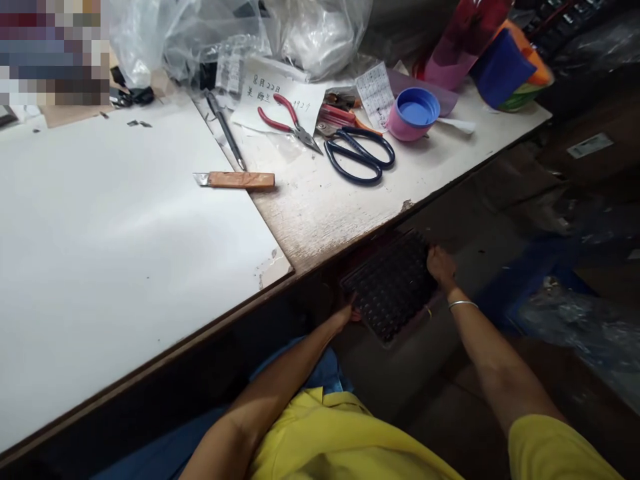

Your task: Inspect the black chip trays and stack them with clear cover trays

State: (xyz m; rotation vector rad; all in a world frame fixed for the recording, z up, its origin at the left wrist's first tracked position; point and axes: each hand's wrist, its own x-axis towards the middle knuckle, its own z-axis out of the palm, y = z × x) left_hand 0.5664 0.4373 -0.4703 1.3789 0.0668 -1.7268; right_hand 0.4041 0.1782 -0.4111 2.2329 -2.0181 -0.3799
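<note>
A person in yellow sleeves reaches below the edge of a white-topped wooden workbench [125, 220]. Both hands grasp a dark rectangular tray of small pockets [393, 287], held low just under the bench's front edge: the left hand [347, 315] grips its near corner, the right hand [440, 265], with a silver bangle on the wrist, grips its far side. On the bench above the tray lie black-handled scissors [360, 157], red-handled pliers [290, 123], a wooden-handled knife [235, 179] and a pink cup with a blue inside [413, 113]
</note>
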